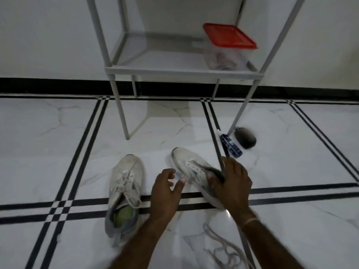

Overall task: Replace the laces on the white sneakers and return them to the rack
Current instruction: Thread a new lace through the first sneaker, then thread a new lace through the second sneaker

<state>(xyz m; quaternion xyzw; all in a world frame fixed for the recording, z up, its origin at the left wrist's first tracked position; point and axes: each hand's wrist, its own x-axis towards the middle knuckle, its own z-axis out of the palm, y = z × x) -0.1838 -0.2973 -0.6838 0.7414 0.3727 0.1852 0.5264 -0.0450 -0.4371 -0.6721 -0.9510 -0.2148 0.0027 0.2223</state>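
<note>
Two white sneakers lie on the tiled floor in front of the rack (182,71). The left sneaker (126,181) still carries its white lace and shows a green insole. The right sneaker (194,167) has bare eyelets and is tilted on its side. My right hand (231,183) grips this sneaker around its opening, and a dark lace (218,150) runs up from that hand. My left hand (165,189) hovers with spread fingers just left of the sneaker, holding nothing. A loose pale lace (223,247) lies on the floor near my right forearm.
A clear box with a red lid (229,37) stands on the right side of the rack's low shelf. By the rack's front right leg lie a blue tube (231,145) and a dark oval brush (245,140). A wall stands behind the rack.
</note>
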